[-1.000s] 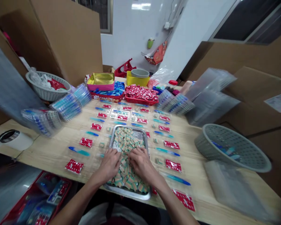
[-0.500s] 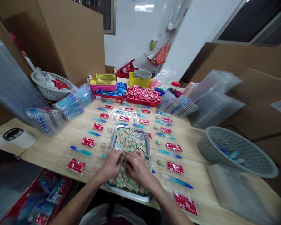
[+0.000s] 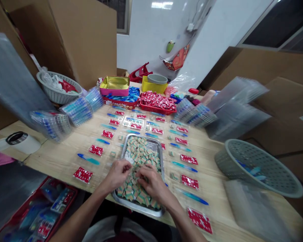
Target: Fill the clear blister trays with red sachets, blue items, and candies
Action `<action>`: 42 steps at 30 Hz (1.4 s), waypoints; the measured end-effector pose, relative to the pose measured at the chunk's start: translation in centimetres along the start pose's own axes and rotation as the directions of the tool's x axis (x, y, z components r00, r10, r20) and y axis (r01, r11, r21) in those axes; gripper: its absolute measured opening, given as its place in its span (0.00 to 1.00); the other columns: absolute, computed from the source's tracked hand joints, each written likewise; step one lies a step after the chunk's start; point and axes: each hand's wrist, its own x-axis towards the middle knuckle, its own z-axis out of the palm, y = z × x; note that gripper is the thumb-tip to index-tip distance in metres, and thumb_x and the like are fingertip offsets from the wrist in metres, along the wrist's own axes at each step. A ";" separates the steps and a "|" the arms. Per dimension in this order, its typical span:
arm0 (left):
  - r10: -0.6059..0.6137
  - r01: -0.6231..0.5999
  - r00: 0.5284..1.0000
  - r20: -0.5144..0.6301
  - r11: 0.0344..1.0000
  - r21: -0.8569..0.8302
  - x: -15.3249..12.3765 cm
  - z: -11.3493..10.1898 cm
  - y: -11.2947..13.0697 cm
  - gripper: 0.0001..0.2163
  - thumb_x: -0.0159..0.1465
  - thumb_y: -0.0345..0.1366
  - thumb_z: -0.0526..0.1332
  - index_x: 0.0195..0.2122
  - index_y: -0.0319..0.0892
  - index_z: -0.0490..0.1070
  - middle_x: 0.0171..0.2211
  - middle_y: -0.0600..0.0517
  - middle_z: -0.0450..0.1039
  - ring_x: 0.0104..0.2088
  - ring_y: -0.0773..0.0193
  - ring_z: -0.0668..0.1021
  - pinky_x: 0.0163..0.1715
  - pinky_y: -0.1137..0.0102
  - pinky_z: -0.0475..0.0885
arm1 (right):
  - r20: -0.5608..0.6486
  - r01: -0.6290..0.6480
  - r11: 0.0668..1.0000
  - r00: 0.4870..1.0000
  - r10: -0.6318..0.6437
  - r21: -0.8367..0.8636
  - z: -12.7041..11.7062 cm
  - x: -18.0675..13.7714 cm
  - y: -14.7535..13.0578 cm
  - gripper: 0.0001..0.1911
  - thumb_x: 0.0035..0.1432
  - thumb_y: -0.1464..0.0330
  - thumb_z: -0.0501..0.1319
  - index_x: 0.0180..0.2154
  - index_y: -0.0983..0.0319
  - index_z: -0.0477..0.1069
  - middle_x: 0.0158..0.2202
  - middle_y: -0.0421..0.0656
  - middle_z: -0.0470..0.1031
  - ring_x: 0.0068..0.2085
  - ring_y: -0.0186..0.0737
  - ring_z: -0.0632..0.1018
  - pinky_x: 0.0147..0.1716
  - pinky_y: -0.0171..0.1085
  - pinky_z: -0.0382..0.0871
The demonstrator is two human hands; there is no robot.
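Observation:
A metal tray [image 3: 158, 145] heaped with several small green-and-tan squares [image 3: 141, 153] sits at the near edge of the wooden table [image 3: 60, 158]. My left hand [image 3: 118, 174] rests on the heap at the tray's left side, fingers curled in a pinch on small squares. My right hand [image 3: 151, 181] lies beside it, fingers bent down into the pile. Clear trays holding red packets [image 3: 83, 174] and blue pens [image 3: 88, 159] lie in rows around the metal tray.
A grey basket [image 3: 257, 166] stands at the right and a white basket [image 3: 59, 88] at the back left. Red bins of packets [image 3: 158, 101], a pink tin [image 3: 114, 86] and stacked clear trays [image 3: 52, 124] line the back. A tape roll [image 3: 21, 141] lies far left. Cardboard walls surround.
Both hands have drawn closer together on the pile and slightly toward me, and the left hand's fingers have curled tighter. The view has shifted a little.

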 end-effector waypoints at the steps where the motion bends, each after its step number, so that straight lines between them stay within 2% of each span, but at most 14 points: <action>1: -0.005 0.005 1.000 -0.007 1.000 -0.001 -0.1 -0.1 0.0 0.07 0.50 0.25 0.55 0.26 0.39 0.72 0.22 0.54 0.69 0.24 0.67 0.71 0.26 0.73 0.63 | 0.029 0.003 1.000 1.000 -0.002 -0.017 -0.2 0.4 -0.2 0.11 0.49 0.82 0.55 0.27 0.60 0.66 0.28 0.38 0.70 0.35 0.38 0.71 0.48 0.44 0.58; 3: -0.015 0.015 1.000 -0.019 1.000 -0.009 -0.2 -0.3 0.0 0.07 0.49 0.25 0.55 0.24 0.39 0.72 0.21 0.55 0.68 0.24 0.67 0.69 0.25 0.73 0.62 | 0.098 0.008 0.997 0.995 0.000 -0.077 -0.6 1.2 -0.4 0.11 0.48 0.83 0.54 0.27 0.61 0.66 0.28 0.38 0.70 0.34 0.38 0.71 0.44 0.41 0.59; 7: -0.043 0.042 0.999 -0.011 0.996 -0.072 -0.6 -0.7 -0.3 0.07 0.49 0.26 0.55 0.25 0.39 0.73 0.20 0.55 0.69 0.23 0.67 0.70 0.24 0.74 0.63 | 0.182 0.090 0.977 0.982 -0.054 -0.193 -0.9 2.0 -0.7 0.11 0.48 0.82 0.52 0.26 0.61 0.64 0.27 0.39 0.70 0.32 0.37 0.70 0.44 0.41 0.57; 10: -0.069 0.068 0.998 -0.004 0.988 -0.137 -0.8 -0.6 -0.7 0.07 0.50 0.27 0.56 0.27 0.39 0.73 0.20 0.55 0.70 0.23 0.67 0.71 0.24 0.74 0.65 | 0.126 0.096 0.974 0.989 -0.071 -0.204 -0.6 1.7 -0.5 0.11 0.47 0.83 0.52 0.28 0.61 0.63 0.29 0.39 0.69 0.34 0.38 0.70 0.47 0.43 0.57; 15: -0.088 0.088 0.996 0.010 0.972 -0.216 -0.8 0.4 -1.0 0.06 0.50 0.28 0.56 0.27 0.38 0.71 0.22 0.54 0.70 0.25 0.66 0.73 0.25 0.74 0.67 | 0.003 0.062 0.995 0.998 -0.062 -0.078 0.3 0.0 0.4 0.14 0.46 0.83 0.53 0.33 0.59 0.61 0.30 0.37 0.67 0.36 0.39 0.70 0.54 0.47 0.54; 22: -0.070 0.073 0.997 0.022 0.971 -0.229 -0.7 1.6 -0.4 0.06 0.50 0.27 0.56 0.26 0.39 0.71 0.20 0.55 0.69 0.23 0.67 0.72 0.24 0.74 0.65 | -0.110 0.080 0.994 0.991 -0.072 0.069 0.5 -1.3 0.8 0.14 0.51 0.81 0.54 0.37 0.58 0.64 0.31 0.39 0.67 0.38 0.41 0.70 0.47 0.43 0.62; 26: -0.058 0.063 0.998 0.030 0.973 -0.223 -0.7 1.9 -0.5 0.05 0.50 0.27 0.57 0.26 0.39 0.73 0.23 0.54 0.71 0.25 0.66 0.72 0.25 0.74 0.65 | -0.126 0.087 0.992 0.989 -0.076 0.086 0.3 -1.2 0.7 0.18 0.52 0.80 0.56 0.43 0.58 0.65 0.40 0.43 0.70 0.44 0.44 0.69 0.45 0.43 0.64; 30: -0.064 0.073 0.997 0.044 0.961 -0.267 -0.7 2.4 -1.2 0.06 0.51 0.27 0.56 0.28 0.39 0.73 0.24 0.53 0.72 0.27 0.66 0.73 0.27 0.73 0.67 | -0.130 0.077 0.991 0.990 -0.062 0.109 0.5 -1.0 0.7 0.21 0.50 0.82 0.57 0.44 0.58 0.66 0.38 0.43 0.72 0.44 0.44 0.70 0.46 0.43 0.65; 35: -0.084 0.108 0.993 0.082 0.927 -0.359 -0.8 2.6 -1.3 0.06 0.51 0.27 0.56 0.29 0.39 0.72 0.24 0.54 0.72 0.27 0.66 0.74 0.28 0.73 0.68 | -0.147 0.064 0.993 0.988 -0.049 0.097 0.8 -0.9 0.8 0.24 0.48 0.82 0.57 0.47 0.59 0.66 0.41 0.44 0.72 0.45 0.45 0.70 0.46 0.44 0.65; 42: -0.122 0.178 0.982 0.146 0.860 -0.479 -1.0 2.2 -0.4 0.04 0.52 0.32 0.58 0.29 0.39 0.68 0.19 0.56 0.69 0.21 0.67 0.74 0.23 0.73 0.68 | -0.143 -0.029 0.989 0.989 0.050 0.148 1.3 -1.0 1.5 0.30 0.49 0.80 0.58 0.54 0.58 0.62 0.39 0.42 0.75 0.44 0.44 0.73 0.47 0.45 0.65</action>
